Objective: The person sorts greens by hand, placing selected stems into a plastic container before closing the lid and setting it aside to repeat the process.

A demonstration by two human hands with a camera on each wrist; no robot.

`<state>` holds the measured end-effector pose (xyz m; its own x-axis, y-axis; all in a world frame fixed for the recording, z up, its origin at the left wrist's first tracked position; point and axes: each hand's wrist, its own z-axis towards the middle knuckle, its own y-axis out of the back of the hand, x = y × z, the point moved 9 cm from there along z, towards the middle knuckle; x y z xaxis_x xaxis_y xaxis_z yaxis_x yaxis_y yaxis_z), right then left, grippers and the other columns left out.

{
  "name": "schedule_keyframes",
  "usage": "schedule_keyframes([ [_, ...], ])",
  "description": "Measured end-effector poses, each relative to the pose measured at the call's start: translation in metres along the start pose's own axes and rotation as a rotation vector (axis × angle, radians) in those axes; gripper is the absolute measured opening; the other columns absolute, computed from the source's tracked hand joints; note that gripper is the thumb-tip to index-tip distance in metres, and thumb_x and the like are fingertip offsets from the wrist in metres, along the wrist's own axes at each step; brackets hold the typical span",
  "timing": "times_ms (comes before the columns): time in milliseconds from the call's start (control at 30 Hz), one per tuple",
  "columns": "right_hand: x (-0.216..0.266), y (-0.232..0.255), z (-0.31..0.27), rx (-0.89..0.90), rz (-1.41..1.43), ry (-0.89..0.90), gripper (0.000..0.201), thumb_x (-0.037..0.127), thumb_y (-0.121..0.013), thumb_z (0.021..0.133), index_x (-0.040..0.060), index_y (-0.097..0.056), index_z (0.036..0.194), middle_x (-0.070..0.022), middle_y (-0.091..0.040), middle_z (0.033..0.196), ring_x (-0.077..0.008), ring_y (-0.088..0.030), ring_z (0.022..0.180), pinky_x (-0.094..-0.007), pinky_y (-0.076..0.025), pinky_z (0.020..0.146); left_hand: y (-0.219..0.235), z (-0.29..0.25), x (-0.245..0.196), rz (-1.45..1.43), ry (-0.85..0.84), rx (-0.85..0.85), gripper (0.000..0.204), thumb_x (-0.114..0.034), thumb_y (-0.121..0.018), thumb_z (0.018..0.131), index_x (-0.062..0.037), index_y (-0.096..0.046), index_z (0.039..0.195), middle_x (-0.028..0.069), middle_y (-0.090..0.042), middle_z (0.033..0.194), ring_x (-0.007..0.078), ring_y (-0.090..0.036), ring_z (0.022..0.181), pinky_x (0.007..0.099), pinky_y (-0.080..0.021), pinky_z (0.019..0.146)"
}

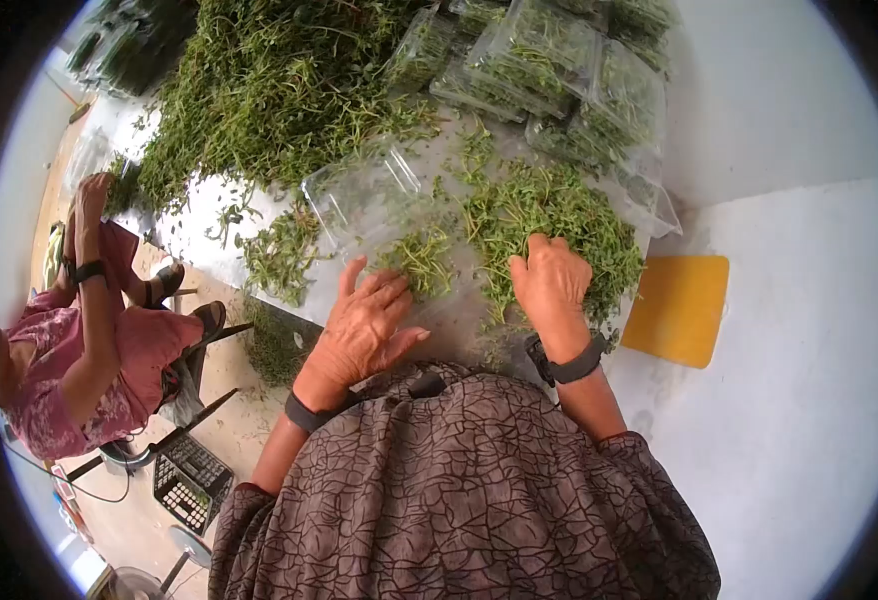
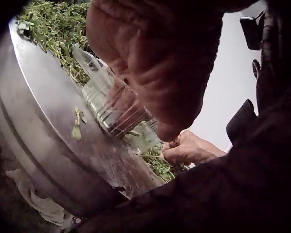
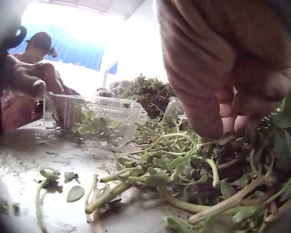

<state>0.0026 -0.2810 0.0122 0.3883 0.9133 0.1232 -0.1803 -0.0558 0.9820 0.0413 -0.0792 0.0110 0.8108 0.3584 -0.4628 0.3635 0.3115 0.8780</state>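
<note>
Prob filling the clamshell [image 1: 364,200]: left hand [image 1: 362,325] spread at it, right hand [image 1: 556,285] gripping leafy greens [image 1: 519,205]; next calls for gentle placing.

In the head view, the big heap of green leafy stems [image 1: 269,95] and the stacked clear plastic boxes of greens [image 1: 539,55] were cut off at the top. The bare right hand [image 1: 556,283] hid its own fingertips there. The dark left rim cut off part of the seated person in pink clothes [image 1: 124,345], and the pale spots in the black plastic crate [image 1: 194,485] were too small to tell. In the left wrist view, the bare left hand [image 2: 155,63] hid part of a clear plastic tub [image 2: 99,92].
</note>
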Motion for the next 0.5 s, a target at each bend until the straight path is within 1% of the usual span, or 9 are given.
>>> schedule_keyframes([
  [67, -0.005, -0.002, 0.0, -0.02, 0.032, -0.025, 0.016, 0.014, -0.07, 0.07, 0.0049, -0.057, 0.068, -0.0143, -0.055, 0.065, -0.0324, -0.056, 0.056, -0.0422, -0.043, 0.049, 0.001, -0.002, -0.003, 0.002, -0.018, -0.027, 0.039, -0.032, -0.07, 0.082, 0.002, -0.067, 0.101, 0.0166, -0.064, 0.112, 0.0321, -0.053, 0.114, 0.0538, -0.024, 0.113],
  [167, -0.009, 0.01, 0.005, -0.123, 0.096, 0.016, 0.013, 0.008, -0.065, 0.071, 0.005, -0.054, 0.064, -0.0157, -0.052, 0.062, -0.0332, -0.055, 0.056, -0.0425, -0.042, 0.048, 0.004, -0.002, 0.001, -0.009, -0.01, -0.056, 0.037, -0.028, -0.07, 0.081, 0.003, -0.067, 0.101, 0.0166, -0.064, 0.111, 0.0323, -0.054, 0.113, 0.0527, -0.024, 0.114],
  [233, -0.014, 0.015, 0.004, -0.124, 0.121, 0.016, 0.01, 0.007, -0.063, 0.072, 0.0052, -0.056, 0.065, -0.0147, -0.051, 0.059, -0.0321, -0.051, 0.054, -0.0398, -0.041, 0.048, 0.003, -0.005, 0.0, -0.016, -0.008, -0.063, 0.036, -0.027, -0.071, 0.081, 0.0031, -0.067, 0.101, 0.0167, -0.064, 0.111, 0.0323, -0.054, 0.114, 0.0523, -0.024, 0.114],
  [300, -0.022, 0.026, 0.005, -0.111, 0.349, -0.018, 0.008, 0.006, -0.063, 0.069, 0.0027, -0.057, 0.065, -0.0152, -0.053, 0.06, -0.028, -0.05, 0.048, -0.0393, -0.039, 0.045, 0.004, -0.006, 0.0, -0.021, -0.005, -0.073, 0.035, -0.025, -0.071, 0.08, 0.0033, -0.066, 0.101, 0.0167, -0.064, 0.11, 0.0324, -0.054, 0.114, 0.052, -0.023, 0.115],
  [333, -0.028, 0.029, 0.005, -0.109, 0.478, -0.052, 0.005, 0.004, -0.065, 0.073, -0.0002, -0.063, 0.074, -0.0102, -0.055, 0.06, -0.0195, -0.05, 0.049, -0.0331, -0.041, 0.048, 0.004, -0.006, -0.001, -0.024, -0.005, -0.075, 0.035, -0.024, -0.071, 0.08, 0.0033, -0.066, 0.101, 0.0167, -0.064, 0.111, 0.0324, -0.054, 0.114, 0.0517, -0.022, 0.115],
  [367, -0.027, 0.034, 0.005, -0.107, 0.478, -0.051, 0.005, 0.004, -0.065, 0.073, -0.0002, -0.063, 0.074, -0.0102, -0.055, 0.06, -0.0195, -0.05, 0.049, -0.0331, -0.041, 0.048, 0.004, -0.006, -0.001, -0.029, -0.005, -0.075, 0.035, -0.023, -0.072, 0.079, 0.0034, -0.066, 0.101, 0.0167, -0.063, 0.111, 0.0324, -0.054, 0.115, 0.0515, -0.022, 0.116],
  [433, -0.041, 0.035, 0.004, -0.066, 0.864, -0.277, 0.007, 0.002, -0.066, 0.077, -0.0021, -0.065, 0.082, -0.0055, -0.058, 0.062, -0.0103, -0.052, 0.055, -0.0271, -0.041, 0.05, 0.003, -0.006, -0.001, -0.029, -0.018, -0.077, 0.036, -0.024, -0.073, 0.078, 0.0031, -0.066, 0.101, 0.0164, -0.063, 0.112, 0.0325, -0.054, 0.115, 0.0519, -0.022, 0.116],
  [467, -0.039, 0.04, 0.003, -0.037, 0.964, -0.301, 0.007, -0.001, -0.065, 0.079, -0.0037, -0.065, 0.085, -0.0028, -0.058, 0.066, -0.0055, -0.051, 0.06, -0.0236, -0.04, 0.051, 0.003, -0.007, -0.002, -0.029, -0.028, -0.078, 0.036, -0.024, -0.073, 0.078, 0.0028, -0.066, 0.101, 0.0161, -0.062, 0.114, 0.0326, -0.054, 0.114, 0.0523, -0.022, 0.116],
  [500, -0.035, 0.047, 0.002, -0.028, 0.966, -0.3, 0.007, -0.001, -0.065, 0.079, -0.0037, -0.065, 0.085, -0.0028, -0.058, 0.066, -0.0055, -0.051, 0.06, -0.0236, -0.04, 0.051, 0.002, -0.008, -0.001, -0.03, -0.02, -0.075, 0.036, -0.024, -0.073, 0.078, 0.0028, -0.066, 0.101, 0.0161, -0.062, 0.114, 0.0326, -0.054, 0.114, 0.0523, -0.022, 0.116],
])
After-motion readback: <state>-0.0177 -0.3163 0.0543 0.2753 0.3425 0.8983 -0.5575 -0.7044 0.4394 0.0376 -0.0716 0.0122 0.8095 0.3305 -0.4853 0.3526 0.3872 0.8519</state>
